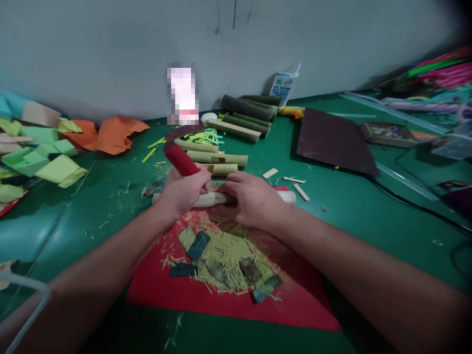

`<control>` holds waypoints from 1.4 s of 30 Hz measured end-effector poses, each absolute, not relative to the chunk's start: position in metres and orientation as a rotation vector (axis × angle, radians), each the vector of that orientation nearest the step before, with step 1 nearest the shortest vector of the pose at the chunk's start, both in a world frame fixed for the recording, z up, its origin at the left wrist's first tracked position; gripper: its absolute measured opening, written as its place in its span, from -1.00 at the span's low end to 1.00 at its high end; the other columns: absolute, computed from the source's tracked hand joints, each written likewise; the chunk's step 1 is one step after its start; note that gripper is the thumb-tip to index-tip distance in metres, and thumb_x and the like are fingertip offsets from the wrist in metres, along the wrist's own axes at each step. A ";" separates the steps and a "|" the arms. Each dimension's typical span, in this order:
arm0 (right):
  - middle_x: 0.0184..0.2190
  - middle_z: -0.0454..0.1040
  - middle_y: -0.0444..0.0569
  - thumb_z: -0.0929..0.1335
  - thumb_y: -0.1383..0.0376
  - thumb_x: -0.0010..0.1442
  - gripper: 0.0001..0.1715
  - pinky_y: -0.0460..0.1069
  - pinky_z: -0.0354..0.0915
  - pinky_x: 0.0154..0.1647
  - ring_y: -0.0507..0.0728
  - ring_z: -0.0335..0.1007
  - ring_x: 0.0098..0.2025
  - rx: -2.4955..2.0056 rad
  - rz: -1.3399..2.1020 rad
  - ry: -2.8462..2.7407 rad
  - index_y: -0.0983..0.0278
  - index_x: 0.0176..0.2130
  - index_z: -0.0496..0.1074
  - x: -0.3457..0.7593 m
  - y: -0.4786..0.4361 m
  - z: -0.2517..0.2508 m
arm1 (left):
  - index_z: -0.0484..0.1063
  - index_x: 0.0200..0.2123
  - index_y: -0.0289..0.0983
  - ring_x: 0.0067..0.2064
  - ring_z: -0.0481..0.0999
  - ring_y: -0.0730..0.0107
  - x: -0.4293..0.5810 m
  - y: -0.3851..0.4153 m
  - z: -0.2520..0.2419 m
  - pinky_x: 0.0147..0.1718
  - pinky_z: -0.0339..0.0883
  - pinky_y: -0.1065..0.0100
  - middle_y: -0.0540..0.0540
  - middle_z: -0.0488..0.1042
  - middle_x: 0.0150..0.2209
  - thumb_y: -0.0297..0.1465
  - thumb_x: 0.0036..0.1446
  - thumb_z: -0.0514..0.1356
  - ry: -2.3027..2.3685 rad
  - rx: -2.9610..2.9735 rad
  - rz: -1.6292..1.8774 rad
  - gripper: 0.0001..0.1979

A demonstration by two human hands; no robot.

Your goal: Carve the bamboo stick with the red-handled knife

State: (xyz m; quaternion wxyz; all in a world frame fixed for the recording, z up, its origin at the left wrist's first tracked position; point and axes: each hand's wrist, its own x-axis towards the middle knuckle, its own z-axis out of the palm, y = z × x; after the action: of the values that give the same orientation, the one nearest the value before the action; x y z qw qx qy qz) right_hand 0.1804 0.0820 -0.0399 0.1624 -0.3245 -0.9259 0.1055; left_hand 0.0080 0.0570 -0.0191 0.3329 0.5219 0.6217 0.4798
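Head view: spread widest, green table [96, 196]; laid on it, red sheet [158, 297]. Lying crosswise by the sheet's far edge, pale bamboo length [216, 198]. Pressed over its middle and gripping it, right hand [256, 196]. Clenched just to the left around red-handled tool [182, 161], left hand [184, 191]. Aimed with the tip down at the bamboo, exact contact too small to tell. Looks like carving or scoring the bamboo, judging by the pose; probably calls for a firm right-hand hold and controlled pressure directed away from that hand. Scattered smallest over the sheet: dark chips [198, 246], thin shavings [230, 250].
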 end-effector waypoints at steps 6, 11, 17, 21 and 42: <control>-0.33 0.46 0.00 0.44 0.14 0.14 -0.70 0.01 0.07 -0.33 0.12 0.28 -0.30 -0.967 0.359 -2.632 0.34 -0.25 0.57 0.179 0.083 -0.039 | 0.29 -0.72 -0.22 -0.54 0.21 0.44 0.003 0.061 -0.027 -0.59 0.10 0.40 0.03 0.21 -0.65 -0.40 -0.16 0.15 1.473 1.256 1.380 -0.83; -0.38 0.42 -0.02 0.44 0.18 0.10 -0.75 0.00 0.03 -0.35 0.10 0.23 -0.33 -0.948 0.297 -2.628 0.34 -0.34 0.51 0.179 0.083 -0.039 | 0.28 -0.71 -0.20 -0.51 0.29 0.40 0.010 0.061 -0.025 -0.54 0.21 0.39 0.03 0.27 -0.65 -0.41 -0.16 0.16 1.671 1.368 1.340 -0.84; -0.40 0.38 -0.05 0.45 0.15 0.13 -0.72 0.00 0.01 -0.35 0.09 0.20 -0.33 -0.912 0.316 -2.615 0.35 -0.35 0.51 0.181 0.086 -0.042 | 0.28 -0.68 -0.21 -0.47 0.33 0.38 0.016 0.053 -0.022 -0.46 0.28 0.38 0.02 0.30 -0.60 -0.39 -0.10 0.15 1.698 1.403 1.303 -0.83; -0.41 0.37 -0.07 0.44 0.15 0.14 -0.73 0.00 0.00 -0.36 0.07 0.19 -0.36 -0.862 0.361 -2.613 0.34 -0.31 0.53 0.182 0.086 -0.043 | 0.27 -0.68 -0.21 -0.41 0.36 0.38 0.017 0.047 -0.023 -0.37 0.33 0.38 0.00 0.34 -0.56 -0.38 -0.10 0.15 1.704 1.458 1.365 -0.82; -0.29 0.53 0.03 0.43 0.15 0.13 -0.64 0.01 0.19 -0.25 0.16 0.41 -0.24 -0.672 0.320 -2.619 0.33 -0.13 0.56 0.191 0.090 -0.038 | 0.55 -0.29 -0.16 -0.38 0.44 0.36 -0.025 0.040 0.020 -0.32 0.33 0.34 -0.03 0.51 -0.37 -0.31 0.01 0.33 1.277 1.762 1.182 -0.85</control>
State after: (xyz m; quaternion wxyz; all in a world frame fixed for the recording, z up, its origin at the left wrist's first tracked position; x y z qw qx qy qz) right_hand 0.1915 0.0903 -0.0383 0.2079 -0.2413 -0.9409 0.1151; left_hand -0.0249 0.0397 0.0204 0.3266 0.6724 0.4876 0.4510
